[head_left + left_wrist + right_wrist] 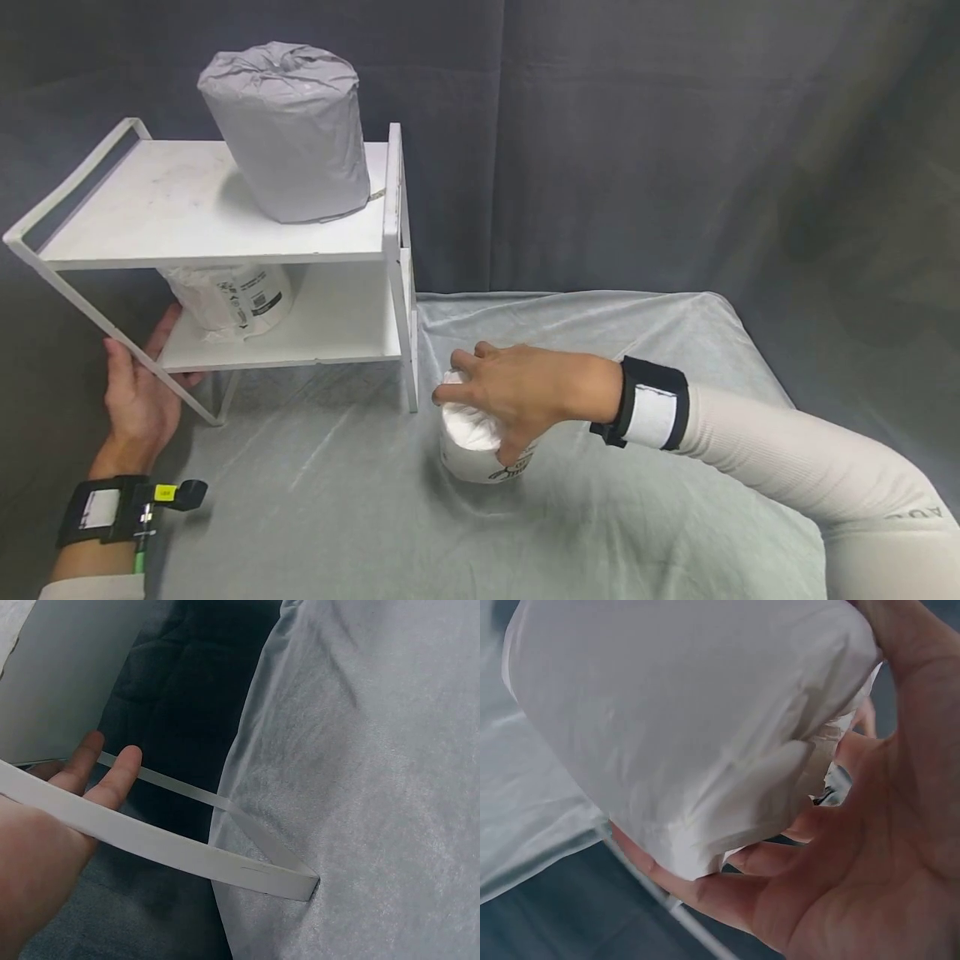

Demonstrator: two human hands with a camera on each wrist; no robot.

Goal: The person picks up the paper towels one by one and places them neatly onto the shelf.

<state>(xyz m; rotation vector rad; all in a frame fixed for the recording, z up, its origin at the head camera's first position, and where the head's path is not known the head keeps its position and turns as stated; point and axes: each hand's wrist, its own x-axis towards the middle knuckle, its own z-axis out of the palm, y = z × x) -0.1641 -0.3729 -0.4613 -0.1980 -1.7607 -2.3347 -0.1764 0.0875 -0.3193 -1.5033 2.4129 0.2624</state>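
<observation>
My right hand (pixel 525 387) grips a small white paper-wrapped toilet roll (pixel 472 462) from above, fingers and thumb spread round its top edge. The roll is upright over the grey cloth, right of a white two-tier shelf (pixel 150 208). In the right wrist view, the roll's wrapper (pixel 675 727) fills much of the frame, creased where the fingers hold it. At the shelf's left side, my left hand (pixel 142 408) rests against the slanting frame bar (pixel 165 844), its fingers extended past the bar beside the lower tier.
A wrapped roll (pixel 300 150) stands on the shelf's top tier, near the right end. Another wrapped roll (pixel 240 304) with black print is on the lower tier, partly hidden by the top board. Grey cloth (pixel 337 517) covers the table, and a dark curtain (pixel 637 150) hangs behind.
</observation>
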